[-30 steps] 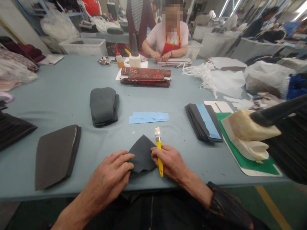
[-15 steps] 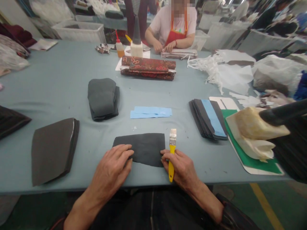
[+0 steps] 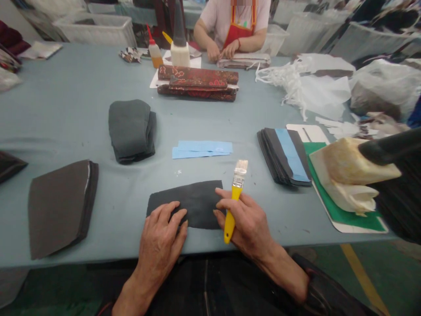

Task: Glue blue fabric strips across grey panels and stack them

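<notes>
A dark grey piece of sheet material (image 3: pixel 197 204) lies flat near the table's front edge. My left hand (image 3: pixel 162 232) rests on its left part, fingers spread with nothing held. In my right hand (image 3: pixel 251 224) is a paintbrush (image 3: pixel 236 193) with a yellow handle, its pale bristles pointing away from me. The fingertips of that hand are at the right edge of the dark piece. Beyond the piece lie two overlapping light blue strips (image 3: pixel 202 149). To the right stands a stack of dark pieces (image 3: pixel 279 156) with a blue strip across the top.
Left are a stack of dark brown pieces (image 3: pixel 59 206) and a folded grey bundle (image 3: pixel 131 129). Red patterned rolls (image 3: pixel 197 83), a glue bottle (image 3: pixel 180 53) and a small red-tipped bottle (image 3: pixel 154 52) stand farther back. A cream block-shaped container (image 3: pixel 342 164) sits on a green board (image 3: pixel 351 217). A co-worker (image 3: pixel 235 30) sits opposite.
My right hand has lifted slightly and turned, tilting the brush to the right. My left hand has shifted onto the dark piece with its fingers more spread. The view has moved a little.
</notes>
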`<action>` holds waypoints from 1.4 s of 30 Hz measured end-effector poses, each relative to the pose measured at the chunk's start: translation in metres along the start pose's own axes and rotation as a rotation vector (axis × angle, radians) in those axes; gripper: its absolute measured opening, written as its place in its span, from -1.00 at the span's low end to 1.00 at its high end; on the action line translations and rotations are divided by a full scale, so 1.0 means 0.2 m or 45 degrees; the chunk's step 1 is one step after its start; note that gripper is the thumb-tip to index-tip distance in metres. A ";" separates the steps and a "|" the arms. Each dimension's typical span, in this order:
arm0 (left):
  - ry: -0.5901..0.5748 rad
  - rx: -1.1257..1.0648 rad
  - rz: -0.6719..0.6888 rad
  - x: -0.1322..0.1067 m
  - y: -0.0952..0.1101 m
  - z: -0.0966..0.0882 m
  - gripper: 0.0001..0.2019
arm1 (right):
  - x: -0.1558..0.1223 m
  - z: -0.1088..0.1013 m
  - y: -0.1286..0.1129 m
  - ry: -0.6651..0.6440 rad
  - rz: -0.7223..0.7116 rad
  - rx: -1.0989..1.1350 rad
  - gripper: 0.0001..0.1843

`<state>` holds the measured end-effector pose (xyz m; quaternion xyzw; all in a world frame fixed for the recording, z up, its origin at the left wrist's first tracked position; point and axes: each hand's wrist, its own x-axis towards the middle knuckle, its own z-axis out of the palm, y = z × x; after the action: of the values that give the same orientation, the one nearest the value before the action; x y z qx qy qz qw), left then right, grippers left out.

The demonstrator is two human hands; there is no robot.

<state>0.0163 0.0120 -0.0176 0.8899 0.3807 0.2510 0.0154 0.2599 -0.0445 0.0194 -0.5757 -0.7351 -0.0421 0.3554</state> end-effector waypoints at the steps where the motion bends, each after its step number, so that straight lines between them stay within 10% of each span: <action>1: 0.004 -0.001 0.006 0.00 0.01 0.00 -0.80 | 0.02 0.04 -0.01 0.001 -0.007 0.022 -0.86; 9: -0.023 0.052 -0.076 0.05 0.03 0.04 -0.66 | -0.03 0.30 0.03 -0.182 0.015 0.070 -0.77; 17: -0.152 0.238 -0.024 0.04 0.01 0.12 -0.34 | -0.06 0.27 0.07 -0.255 0.113 0.233 -0.71; 34: -0.185 0.240 -0.079 -0.10 -0.14 0.03 -0.31 | -0.10 0.23 0.13 -0.198 0.113 0.178 -0.69; 42: -0.286 0.112 -0.127 0.12 -0.30 -0.11 -0.43 | -0.08 0.22 0.12 -0.177 0.098 0.167 -0.73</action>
<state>-0.0201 0.0678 -0.0015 0.8922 0.4310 0.1318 0.0312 0.2612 -0.0294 -0.0304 -0.5804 -0.7367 0.0600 0.3418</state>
